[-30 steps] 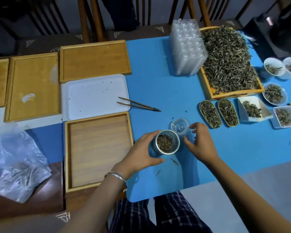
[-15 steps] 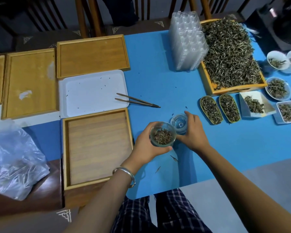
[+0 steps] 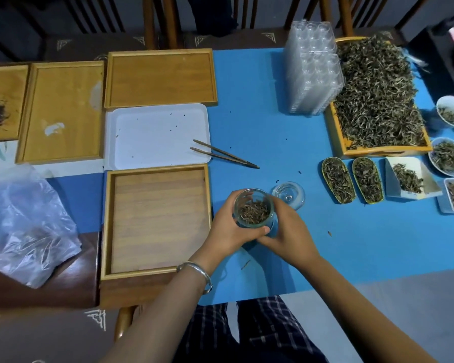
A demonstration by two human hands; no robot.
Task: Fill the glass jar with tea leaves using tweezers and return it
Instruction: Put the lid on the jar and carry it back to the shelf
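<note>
Left hand (image 3: 230, 229) gripping glass jar (image 3: 254, 208) at frame centre, right hand (image 3: 286, 231) cupping its other side, fingers curled underneath

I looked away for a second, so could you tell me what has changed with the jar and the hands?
The left hand has lifted the glass jar off the mat; the right hand left the lid and now cups the jar. Tweezers stayed put.

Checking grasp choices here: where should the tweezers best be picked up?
Grip the tweezers probably at the joined end near the tips on the blue mat, coming from above; the spread ends rest over the white tray rim, and both hands are occupied with the jar.
</note>
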